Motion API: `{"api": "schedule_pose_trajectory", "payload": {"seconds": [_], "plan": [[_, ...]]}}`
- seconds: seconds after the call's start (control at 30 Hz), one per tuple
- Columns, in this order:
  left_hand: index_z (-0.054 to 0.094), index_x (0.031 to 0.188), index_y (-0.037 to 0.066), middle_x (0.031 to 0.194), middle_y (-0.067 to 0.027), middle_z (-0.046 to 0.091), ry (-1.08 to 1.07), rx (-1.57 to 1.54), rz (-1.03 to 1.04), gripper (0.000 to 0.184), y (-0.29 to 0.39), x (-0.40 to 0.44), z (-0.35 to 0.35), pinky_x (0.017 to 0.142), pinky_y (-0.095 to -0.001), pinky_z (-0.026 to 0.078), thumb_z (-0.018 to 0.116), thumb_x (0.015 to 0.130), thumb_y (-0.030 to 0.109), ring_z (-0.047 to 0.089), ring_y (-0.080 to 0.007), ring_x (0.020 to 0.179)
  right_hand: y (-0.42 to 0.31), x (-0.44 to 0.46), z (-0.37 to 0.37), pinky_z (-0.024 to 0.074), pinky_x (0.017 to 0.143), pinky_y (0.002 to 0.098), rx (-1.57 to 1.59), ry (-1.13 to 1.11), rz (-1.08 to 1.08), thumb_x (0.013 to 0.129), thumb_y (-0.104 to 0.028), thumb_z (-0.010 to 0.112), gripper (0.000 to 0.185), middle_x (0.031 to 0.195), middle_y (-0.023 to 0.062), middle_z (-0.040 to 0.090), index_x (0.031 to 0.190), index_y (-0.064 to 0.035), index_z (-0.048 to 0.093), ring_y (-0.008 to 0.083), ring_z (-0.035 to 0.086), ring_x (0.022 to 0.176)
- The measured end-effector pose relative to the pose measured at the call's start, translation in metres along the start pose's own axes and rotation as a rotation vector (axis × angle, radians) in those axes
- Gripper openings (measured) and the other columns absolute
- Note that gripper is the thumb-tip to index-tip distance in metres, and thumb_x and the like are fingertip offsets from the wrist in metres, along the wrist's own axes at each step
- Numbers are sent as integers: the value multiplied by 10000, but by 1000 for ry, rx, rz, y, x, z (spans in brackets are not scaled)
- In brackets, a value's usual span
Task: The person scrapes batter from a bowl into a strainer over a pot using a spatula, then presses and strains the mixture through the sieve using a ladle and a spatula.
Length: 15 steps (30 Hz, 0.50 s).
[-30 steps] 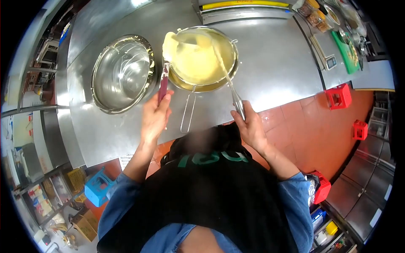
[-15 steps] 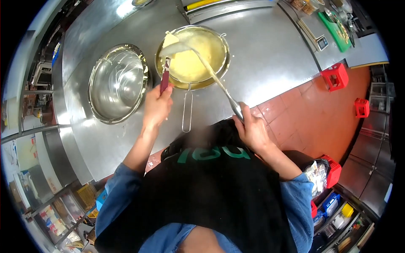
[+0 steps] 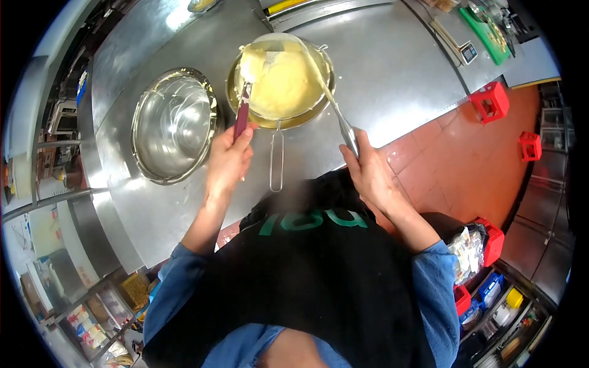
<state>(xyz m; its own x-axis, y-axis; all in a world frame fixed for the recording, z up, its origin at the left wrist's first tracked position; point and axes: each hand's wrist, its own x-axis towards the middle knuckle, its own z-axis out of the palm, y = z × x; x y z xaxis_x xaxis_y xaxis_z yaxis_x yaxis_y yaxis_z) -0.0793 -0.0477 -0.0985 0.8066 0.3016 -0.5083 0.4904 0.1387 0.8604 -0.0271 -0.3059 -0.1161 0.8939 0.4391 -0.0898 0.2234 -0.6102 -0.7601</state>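
Observation:
My left hand (image 3: 230,158) is closed round the dark red handle of a spatula (image 3: 242,119), whose yellow-smeared blade is over the left side of a sieve. The wire-handled sieve (image 3: 277,161) holds thick yellow mixture (image 3: 285,86) and rests on a metal bowl (image 3: 310,118). In my right hand (image 3: 371,175) is the metal handle of a whisk-like tool (image 3: 347,134); its coated shaft slants up to the sieve's far side, where its blurred head is hard to make out. Left of the sieve stands a large steel bowl (image 3: 175,129) with yellow smears on its rim.
The steel table (image 3: 392,73) bears a wrap dispenser (image 3: 331,15) at the back, a small scale (image 3: 468,53) and a green board (image 3: 485,35) at the right. Red stools (image 3: 489,102) stand on the tiled floor. A filled bag (image 3: 467,251) is at the lower right.
The long tool's head has moved from the sieve's left side to its far edge, and the spatula blade has shifted slightly. The view has also shifted. Both hands keep their holds.

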Motion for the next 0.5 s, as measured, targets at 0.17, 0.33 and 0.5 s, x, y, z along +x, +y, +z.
{"api": "schedule_pose_trajectory", "payload": {"seconds": [0.17, 0.33, 0.5], "plan": [[557, 1124, 18, 511, 62, 354, 44, -16, 12, 267, 0, 5, 2, 322, -226, 219, 497, 954, 216, 281, -37, 353, 18, -24, 13, 455, 542, 506, -17, -3, -36, 880, -150, 552, 364, 662, 248, 584, 1177, -15, 390, 451, 571, 617], [549, 1137, 8, 508, 61, 346, 33, -13, 9, 282, 1, 12, -2, 315, -228, 222, 489, 957, 216, 277, -41, 343, 27, -43, -3, 457, 543, 499, -99, -112, -3, 880, -139, 547, 363, 672, 248, 586, 1185, -15, 394, 445, 576, 623], [551, 1130, 9, 502, 60, 353, 3, 7, -1, 275, -3, 9, -5, 314, -227, 223, 499, 953, 214, 276, -41, 342, 10, -24, -10, 452, 545, 492, 27, 59, -89, 878, -111, 544, 335, 691, 253, 584, 1164, -6, 403, 448, 575, 643]]}}
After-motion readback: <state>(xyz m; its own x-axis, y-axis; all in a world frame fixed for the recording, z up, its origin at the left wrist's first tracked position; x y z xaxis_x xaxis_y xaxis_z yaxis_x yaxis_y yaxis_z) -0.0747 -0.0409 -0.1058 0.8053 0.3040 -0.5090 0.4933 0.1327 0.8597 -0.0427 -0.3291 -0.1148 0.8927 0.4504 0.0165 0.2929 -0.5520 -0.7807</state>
